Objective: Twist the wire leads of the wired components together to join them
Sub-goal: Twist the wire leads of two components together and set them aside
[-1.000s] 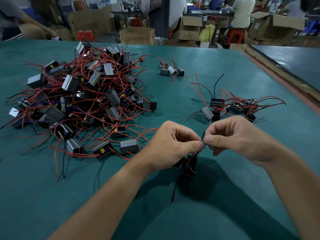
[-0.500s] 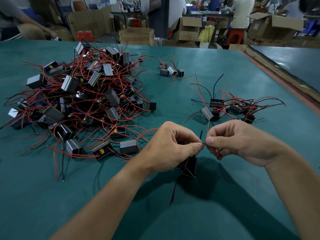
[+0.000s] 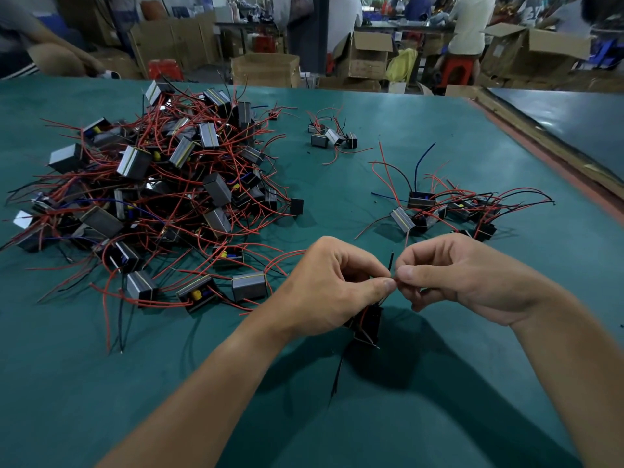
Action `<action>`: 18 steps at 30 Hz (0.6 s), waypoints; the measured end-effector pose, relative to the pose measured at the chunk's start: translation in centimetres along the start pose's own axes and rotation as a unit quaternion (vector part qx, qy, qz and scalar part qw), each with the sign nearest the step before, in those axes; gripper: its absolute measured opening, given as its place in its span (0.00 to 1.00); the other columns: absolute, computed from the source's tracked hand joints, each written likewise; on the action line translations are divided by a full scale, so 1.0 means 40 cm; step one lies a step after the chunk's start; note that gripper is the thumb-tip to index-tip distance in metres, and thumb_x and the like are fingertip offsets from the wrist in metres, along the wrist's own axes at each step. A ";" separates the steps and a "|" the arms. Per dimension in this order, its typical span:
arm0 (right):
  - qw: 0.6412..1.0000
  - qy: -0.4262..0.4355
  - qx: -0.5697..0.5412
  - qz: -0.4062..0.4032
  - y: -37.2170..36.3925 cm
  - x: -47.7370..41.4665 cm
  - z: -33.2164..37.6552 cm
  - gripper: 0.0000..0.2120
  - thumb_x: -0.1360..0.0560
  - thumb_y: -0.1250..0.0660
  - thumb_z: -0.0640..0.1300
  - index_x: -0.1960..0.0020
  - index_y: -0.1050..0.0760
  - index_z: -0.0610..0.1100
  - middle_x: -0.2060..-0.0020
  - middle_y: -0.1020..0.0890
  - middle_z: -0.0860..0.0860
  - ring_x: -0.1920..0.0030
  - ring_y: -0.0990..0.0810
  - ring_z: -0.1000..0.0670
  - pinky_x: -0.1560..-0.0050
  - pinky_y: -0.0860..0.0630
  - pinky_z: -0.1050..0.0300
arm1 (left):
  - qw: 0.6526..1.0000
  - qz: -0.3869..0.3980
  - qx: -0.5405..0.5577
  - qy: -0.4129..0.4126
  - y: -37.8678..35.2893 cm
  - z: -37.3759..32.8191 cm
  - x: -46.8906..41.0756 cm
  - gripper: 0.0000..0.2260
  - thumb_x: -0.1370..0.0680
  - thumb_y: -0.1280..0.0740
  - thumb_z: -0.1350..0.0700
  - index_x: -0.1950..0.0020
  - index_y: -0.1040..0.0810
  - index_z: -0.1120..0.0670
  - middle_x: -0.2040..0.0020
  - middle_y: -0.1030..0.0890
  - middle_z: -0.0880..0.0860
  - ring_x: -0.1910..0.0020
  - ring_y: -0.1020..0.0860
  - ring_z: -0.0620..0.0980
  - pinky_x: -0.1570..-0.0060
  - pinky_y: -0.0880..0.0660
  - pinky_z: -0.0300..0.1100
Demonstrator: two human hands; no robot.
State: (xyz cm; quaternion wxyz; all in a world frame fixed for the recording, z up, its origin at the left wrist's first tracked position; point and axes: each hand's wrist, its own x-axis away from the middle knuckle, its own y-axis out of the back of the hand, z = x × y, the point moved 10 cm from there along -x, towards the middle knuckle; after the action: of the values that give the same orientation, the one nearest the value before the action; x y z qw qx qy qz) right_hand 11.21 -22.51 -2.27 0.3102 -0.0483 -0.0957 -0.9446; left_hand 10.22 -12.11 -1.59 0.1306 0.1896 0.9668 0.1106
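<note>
My left hand [image 3: 332,285] and my right hand [image 3: 452,275] meet fingertip to fingertip above the green table [image 3: 422,400]. Both pinch thin wire leads [image 3: 391,265], one black end sticking up between the fingertips. A small black wired component [image 3: 368,324] hangs below my left hand, partly hidden by it, with a black lead trailing down onto the table. Whether a second component hangs there I cannot tell.
A big heap of wired components [image 3: 162,187] with red leads fills the left of the table. A smaller cluster [image 3: 452,211] lies at the right, and a few components [image 3: 332,135] sit farther back. Cardboard boxes [image 3: 265,69] and seated people are beyond the far edge.
The hands stay pinched together in the same place. My right fingers have shifted slightly on the leads, and the black end between the fingertips stands a little more upright.
</note>
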 end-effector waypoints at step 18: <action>0.989 0.052 -0.009 -0.139 0.039 -0.008 0.027 0.07 0.29 0.31 0.44 0.53 0.19 0.42 0.70 0.21 0.50 0.71 0.27 0.52 0.67 0.23 0.62 | 1.000 -0.002 -0.009 0.014 -0.008 0.004 -0.003 0.06 0.28 0.30 0.55 0.64 0.19 0.55 0.73 0.27 0.51 0.73 0.33 0.47 0.72 0.39 0.42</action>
State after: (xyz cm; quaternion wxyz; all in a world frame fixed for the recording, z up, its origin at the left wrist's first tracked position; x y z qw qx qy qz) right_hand 12.42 -23.34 -1.00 0.1802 0.0117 -0.0772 -0.9805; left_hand 10.27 -12.40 -1.81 0.1187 0.1851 0.9679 0.1221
